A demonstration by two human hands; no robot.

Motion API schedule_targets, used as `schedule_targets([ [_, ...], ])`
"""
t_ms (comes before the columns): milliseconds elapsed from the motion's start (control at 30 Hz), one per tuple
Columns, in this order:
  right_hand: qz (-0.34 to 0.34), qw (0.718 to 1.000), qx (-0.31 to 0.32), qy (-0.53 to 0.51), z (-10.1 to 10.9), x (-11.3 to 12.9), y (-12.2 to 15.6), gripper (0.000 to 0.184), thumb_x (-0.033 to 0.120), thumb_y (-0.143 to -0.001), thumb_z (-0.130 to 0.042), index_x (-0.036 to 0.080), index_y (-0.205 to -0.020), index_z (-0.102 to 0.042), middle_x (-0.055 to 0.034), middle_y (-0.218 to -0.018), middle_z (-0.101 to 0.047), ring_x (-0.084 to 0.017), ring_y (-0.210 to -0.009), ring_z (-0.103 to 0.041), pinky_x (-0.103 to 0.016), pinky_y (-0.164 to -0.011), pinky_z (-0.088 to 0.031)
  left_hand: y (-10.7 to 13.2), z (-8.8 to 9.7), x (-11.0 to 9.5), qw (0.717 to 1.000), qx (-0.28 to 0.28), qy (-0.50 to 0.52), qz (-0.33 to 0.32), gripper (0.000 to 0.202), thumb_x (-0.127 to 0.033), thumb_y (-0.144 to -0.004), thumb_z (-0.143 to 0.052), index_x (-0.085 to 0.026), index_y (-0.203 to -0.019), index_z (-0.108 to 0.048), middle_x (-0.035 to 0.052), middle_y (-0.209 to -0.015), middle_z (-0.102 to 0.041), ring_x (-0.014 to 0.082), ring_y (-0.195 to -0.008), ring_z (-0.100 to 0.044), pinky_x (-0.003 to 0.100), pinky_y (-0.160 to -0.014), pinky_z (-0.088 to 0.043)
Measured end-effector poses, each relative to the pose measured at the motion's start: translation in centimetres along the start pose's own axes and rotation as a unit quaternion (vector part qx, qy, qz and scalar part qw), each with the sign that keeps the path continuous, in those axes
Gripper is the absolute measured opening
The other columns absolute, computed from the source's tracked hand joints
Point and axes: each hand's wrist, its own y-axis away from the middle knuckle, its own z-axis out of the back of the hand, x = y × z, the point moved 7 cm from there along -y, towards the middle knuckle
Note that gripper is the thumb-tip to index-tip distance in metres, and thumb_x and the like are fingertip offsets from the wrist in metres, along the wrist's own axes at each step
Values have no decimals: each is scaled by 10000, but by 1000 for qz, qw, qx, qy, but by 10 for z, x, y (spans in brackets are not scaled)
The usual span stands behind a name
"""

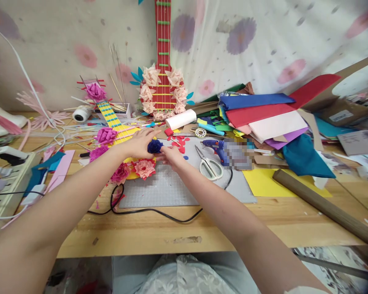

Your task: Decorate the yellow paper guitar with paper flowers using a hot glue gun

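A dark blue paper flower [155, 146] sits between my two hands at the right side of a yellow paper guitar [127, 133]. My left hand [140, 143] reaches across the guitar, its fingers curled round the flower's left and upper side. From the lower right, my right hand [171, 157] has its fingers closed at the flower's edge; the fingertips are partly hidden. Magenta paper flowers [106, 135] and a coral paper flower [144, 168] decorate the guitar. Small red paper petals [179, 143] lie just beyond my right hand.
A grey cutting mat [159, 192] carries white-handled scissors [210, 168] and a blue glue gun [216, 149]. Its black cord [171, 216] loops across the table front. Coloured paper [263, 110] is piled at right, near a brown roll [319, 204]. A red guitar [163, 53] stands behind.
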Motion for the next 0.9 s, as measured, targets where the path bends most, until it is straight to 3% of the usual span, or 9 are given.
schedule_targets([
  [167, -12, 1000, 4, -21, 2, 3, 8, 97, 166, -806, -495, 168, -714, -466, -65, -740, -666, -85, -480, -574, -160, -367, -299, -2, -1, -7, 1000, -9, -25, 13, 938, -418, -650, -651, -205, -1445, -200, 167, -1501, -218, 359, -1390, -178, 594, -1089, -155],
  [500, -24, 999, 16, -38, 3, -1, 7, 66, 186, -808, -500, 160, -749, -486, -75, -762, -671, -93, -530, -590, -164, -381, -280, -10, 1, -21, 998, -3, -53, -28, 921, -398, -659, -648, -226, -1447, -205, 152, -1507, -211, 363, -1387, -158, 637, -1085, -75],
  [900, -30, 997, 30, -56, 6, 3, 8, 52, 159, -822, -476, 150, -786, -511, -62, -761, -672, -85, -543, -596, -163, -402, -336, -9, 0, -28, 997, 15, -64, -40, 859, -325, -665, -644, -252, -1422, -245, 135, -1492, -252, 369, -1376, -168, 696, -1039, -99],
])
